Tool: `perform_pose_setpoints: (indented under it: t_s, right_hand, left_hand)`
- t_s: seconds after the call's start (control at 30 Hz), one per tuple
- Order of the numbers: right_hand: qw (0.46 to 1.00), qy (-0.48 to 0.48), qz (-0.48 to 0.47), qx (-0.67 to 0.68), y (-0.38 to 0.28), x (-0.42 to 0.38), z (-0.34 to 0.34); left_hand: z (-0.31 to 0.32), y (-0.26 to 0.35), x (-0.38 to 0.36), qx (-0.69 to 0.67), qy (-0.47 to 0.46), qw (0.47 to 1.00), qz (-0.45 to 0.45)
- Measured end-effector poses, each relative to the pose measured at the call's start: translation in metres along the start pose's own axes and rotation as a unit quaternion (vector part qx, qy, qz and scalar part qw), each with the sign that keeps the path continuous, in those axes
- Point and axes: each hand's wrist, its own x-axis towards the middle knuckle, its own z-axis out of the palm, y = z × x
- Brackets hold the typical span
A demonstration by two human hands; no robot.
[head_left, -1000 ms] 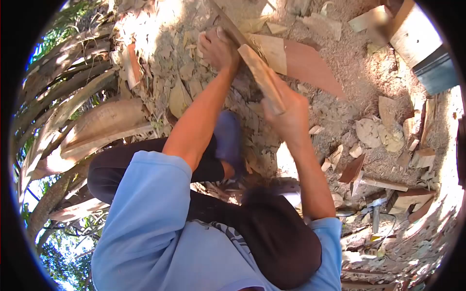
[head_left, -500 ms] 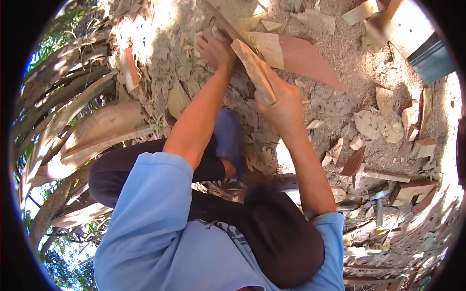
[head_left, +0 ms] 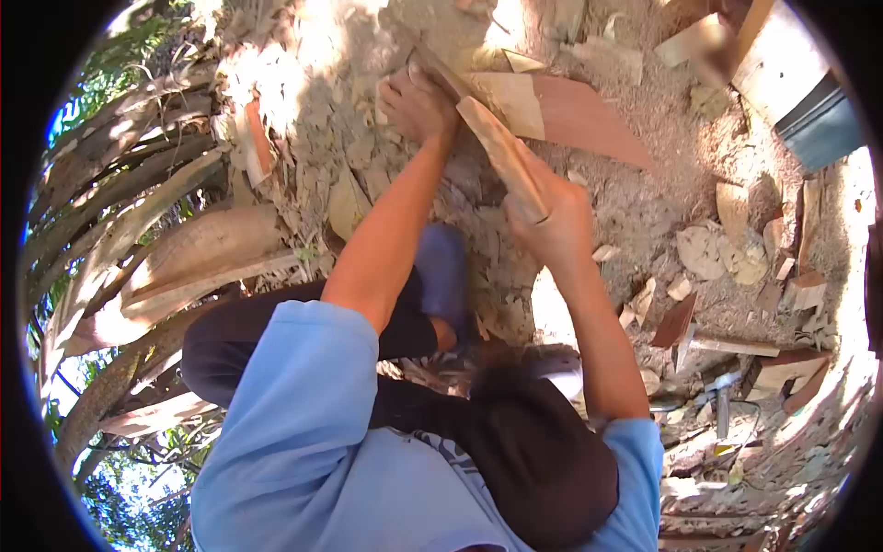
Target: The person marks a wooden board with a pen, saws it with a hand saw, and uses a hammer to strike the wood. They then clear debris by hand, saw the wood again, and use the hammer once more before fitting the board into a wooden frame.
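Observation:
My right hand is wrapped round the wooden handle of what looks like a handsaw. Its narrow dark blade runs up and left from the handle, seen almost edge-on. Close beside the blade, on its left, my left hand is closed with the fingers curled; what it grips is hidden beneath it. To the right of the blade lies a board, pale at its left end and reddish-brown beyond. Whether the blade touches the board cannot be made out.
Wood offcuts, chips and dry leaves litter the ground on the right. A hammer lies there too. Near the upper right stands a dark bin. Dry branches pile up at the left. My foot in a blue shoe is below my hands.
My right hand and the wooden handle have drawn slightly down and right, toward my body. My left hand stays beside the blade; the whole view has shifted a little.

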Motion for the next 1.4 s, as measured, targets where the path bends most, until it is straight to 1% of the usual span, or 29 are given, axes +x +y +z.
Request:
perform_pose_setpoints:
  t_s: [0.03, 0.1, 0.13, 0.17, 0.2, 0.23, 0.27, 0.33, 0.37, 0.43, 0.47, 0.5, 0.57, 0.6, 0.67, 0.7, 0.73, 0.77, 0.8, 0.87, 0.93, 1.03, 1.1, 1.2, 1.23, 1.27, 1.33, 1.37, 1.4]
  right_hand:
    - [0.999, -0.029, 0.035, 0.023, -0.004, 0.006, -0.005]
    - [0.997, -0.050, 0.064, -0.007, -0.010, -0.028, -0.008]
    - [0.996, -0.050, 0.063, -0.027, -0.006, -0.028, -0.009]
    - [0.996, -0.045, 0.033, -0.063, -0.005, -0.039, -0.022]
    - [0.995, -0.050, 0.016, -0.089, -0.009, -0.073, -0.041]
    - [0.994, -0.065, 0.055, -0.066, -0.026, -0.095, -0.067]
    - [0.986, -0.093, 0.113, -0.085, -0.033, -0.121, -0.088]
    - [0.991, -0.050, 0.083, -0.090, -0.051, -0.139, -0.116]
    - [0.989, -0.067, 0.071, -0.115, -0.040, -0.127, -0.108]
    - [0.981, -0.090, 0.048, -0.163, -0.008, -0.083, -0.064]
    - [0.991, -0.078, 0.040, -0.103, -0.006, -0.050, -0.040]
    - [0.996, -0.067, 0.030, -0.044, -0.004, -0.017, -0.015]
    - [1.000, -0.012, 0.009, -0.011, -0.011, 0.016, 0.008]
    - [1.000, -0.022, 0.012, -0.002, -0.011, 0.021, 0.006]
    - [0.995, -0.052, 0.080, 0.006, -0.020, -0.013, -0.009]
    - [0.995, -0.049, 0.077, -0.027, -0.020, -0.032, -0.024]
    - [0.994, -0.054, 0.071, -0.058, -0.022, -0.061, -0.044]
    - [0.992, -0.058, 0.065, -0.088, -0.025, -0.089, -0.063]
    - [0.983, -0.076, 0.105, -0.130, -0.041, -0.115, -0.084]
    - [0.980, -0.087, 0.111, -0.137, -0.059, -0.149, -0.120]
    - [0.972, -0.088, 0.213, -0.035, 0.004, -0.141, -0.085]
    - [0.998, -0.057, 0.034, -0.003, -0.011, 0.007, 0.001]
    - [1.000, -0.015, -0.009, 0.005, -0.008, 0.036, 0.016]
    - [0.991, -0.093, 0.070, -0.060, -0.019, 0.038, -0.001]
    - [0.996, -0.052, 0.022, -0.072, -0.026, 0.045, -0.016]
    - [0.996, -0.015, -0.029, -0.079, -0.042, 0.046, -0.033]
    - [0.999, 0.015, 0.036, -0.014, -0.093, 0.033, -0.082]
    - [0.986, 0.011, 0.160, 0.043, -0.124, 0.013, -0.125]
    - [0.975, 0.069, 0.205, 0.047, -0.139, -0.010, -0.152]
  left_hand:
    - [-0.005, 0.005, 0.003, 0.010, -0.011, 1.000, -0.026]
    - [-0.022, 0.001, -0.011, 0.016, -0.047, 0.998, -0.046]
    - [-0.016, 0.011, -0.002, 0.005, -0.055, 0.997, -0.048]
    - [-0.006, 0.016, 0.011, -0.004, -0.025, 0.999, -0.024]
    - [-0.002, 0.008, 0.013, 0.003, -0.004, 1.000, -0.005]
    - [0.000, -0.005, 0.002, 0.017, 0.005, 1.000, 0.010]
    - [-0.003, 0.000, -0.003, 0.011, 0.020, 1.000, 0.012]
    - [-0.003, -0.001, -0.006, 0.003, 0.004, 1.000, 0.007]
    - [-0.002, -0.002, -0.003, -0.002, 0.001, 1.000, 0.004]
    - [0.007, -0.008, 0.009, 0.032, 0.013, 0.999, 0.042]
    - [0.004, -0.014, -0.002, 0.051, 0.009, 0.997, 0.053]
    - [-0.004, -0.015, -0.016, 0.060, -0.015, 0.998, 0.010]
    - [0.002, -0.005, 0.017, 0.049, -0.019, 0.998, -0.042]
    - [0.011, -0.009, 0.017, 0.056, 0.027, 0.998, -0.028]
    - [-0.008, -0.012, -0.005, 0.039, -0.031, 0.998, -0.047]
    - [-0.004, -0.001, 0.012, 0.013, -0.034, 0.998, -0.051]
    - [0.002, 0.007, 0.029, -0.005, -0.012, 1.000, -0.028]
    - [0.003, 0.002, 0.028, -0.008, -0.005, 1.000, -0.011]
    - [0.000, -0.009, 0.013, -0.003, -0.010, 1.000, -0.002]
    - [-0.001, -0.011, 0.002, -0.011, -0.005, 1.000, -0.010]
    - [0.003, -0.005, 0.017, -0.011, 0.009, 1.000, -0.003]
    - [-0.007, 0.003, 0.002, 0.035, -0.006, 0.999, -0.032]
    - [-0.001, 0.001, 0.022, 0.067, -0.004, 0.997, -0.049]
    - [-0.007, 0.006, 0.022, 0.135, -0.056, 0.985, -0.094]
    - [0.015, -0.007, 0.026, 0.155, -0.032, 0.987, -0.040]
    - [0.046, -0.038, 0.031, 0.180, 0.000, 0.984, 0.010]
    - [0.019, -0.031, 0.019, 0.149, -0.033, 0.988, -0.019]
    - [0.004, -0.025, 0.014, 0.134, -0.049, 0.989, -0.035]
    - [-0.022, -0.004, 0.002, 0.110, -0.056, 0.989, -0.083]
